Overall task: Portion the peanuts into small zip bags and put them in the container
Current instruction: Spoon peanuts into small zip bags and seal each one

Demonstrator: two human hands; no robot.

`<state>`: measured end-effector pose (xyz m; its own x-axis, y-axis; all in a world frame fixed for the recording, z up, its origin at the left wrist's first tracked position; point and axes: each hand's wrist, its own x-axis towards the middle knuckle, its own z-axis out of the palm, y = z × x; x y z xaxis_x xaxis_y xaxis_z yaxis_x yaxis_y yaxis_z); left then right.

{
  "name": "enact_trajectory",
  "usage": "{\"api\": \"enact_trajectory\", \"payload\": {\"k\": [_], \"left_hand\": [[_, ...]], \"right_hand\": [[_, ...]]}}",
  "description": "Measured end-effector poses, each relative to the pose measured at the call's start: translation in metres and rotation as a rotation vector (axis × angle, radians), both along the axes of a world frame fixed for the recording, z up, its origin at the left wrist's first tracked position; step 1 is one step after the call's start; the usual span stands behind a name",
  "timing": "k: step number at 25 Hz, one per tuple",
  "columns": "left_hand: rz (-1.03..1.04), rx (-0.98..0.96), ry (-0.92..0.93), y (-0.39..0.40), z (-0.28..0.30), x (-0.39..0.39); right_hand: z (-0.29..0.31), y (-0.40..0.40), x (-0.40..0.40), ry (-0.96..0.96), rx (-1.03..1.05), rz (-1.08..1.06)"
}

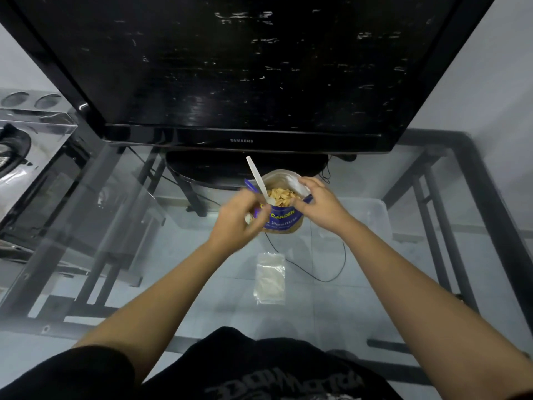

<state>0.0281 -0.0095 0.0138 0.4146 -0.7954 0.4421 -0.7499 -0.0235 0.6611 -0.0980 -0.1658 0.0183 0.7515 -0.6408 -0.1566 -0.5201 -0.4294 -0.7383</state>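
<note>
A blue peanut bag (284, 219) stands open on the glass table, full of pale peanuts (281, 195). A white plastic spoon (257, 180) sticks out of it, bowl down among the nuts. My left hand (236, 217) is blurred and grips the bag's left edge near the spoon. The right rim of the bag is pinched open by my right hand (320, 207). A small empty clear zip bag (270, 278) lies flat on the glass, nearer to me. A clear plastic container (372, 217) sits to the right of the peanut bag, behind my right forearm.
A black Samsung TV (242, 70) on its oval stand (219, 171) fills the back of the glass table (144, 226). Black cables (326, 272) trail under the glass. A transparent box (37, 140) stands at the far left.
</note>
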Motion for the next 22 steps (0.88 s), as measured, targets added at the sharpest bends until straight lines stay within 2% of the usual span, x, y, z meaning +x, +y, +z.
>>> {"api": "enact_trajectory", "payload": {"k": [2,4,5,8,13,15,18,20,22], "left_hand": [[-0.251,0.314,-0.058,0.018,-0.035,-0.006],[-0.282,0.59,-0.104,0.024,-0.067,-0.01],[-0.259,0.65,-0.138,0.025,-0.078,-0.012],[-0.219,0.696,-0.247,0.021,-0.089,-0.017],[-0.221,0.773,-0.304,0.012,-0.085,-0.019],[-0.264,0.766,-0.226,0.011,-0.069,-0.018],[-0.342,0.668,-0.017,0.003,-0.024,-0.011],[-0.343,0.612,0.163,-0.003,0.015,-0.002],[-0.304,0.504,0.38,-0.009,0.048,0.007]], "right_hand": [[-0.001,0.0,0.0,-0.008,0.017,-0.013],[-0.001,0.0,-0.001,-0.015,0.04,-0.014],[-0.001,0.001,-0.001,-0.017,0.045,-0.014],[0.0,0.002,-0.002,-0.021,0.049,-0.013],[0.001,0.001,-0.002,-0.023,0.056,-0.014],[0.001,0.0,-0.002,-0.012,0.054,0.005],[0.003,0.0,-0.004,-0.014,0.029,0.032],[0.006,0.004,-0.006,-0.11,-0.037,-0.018],[0.015,0.01,-0.007,-0.309,0.001,-0.138]]}}
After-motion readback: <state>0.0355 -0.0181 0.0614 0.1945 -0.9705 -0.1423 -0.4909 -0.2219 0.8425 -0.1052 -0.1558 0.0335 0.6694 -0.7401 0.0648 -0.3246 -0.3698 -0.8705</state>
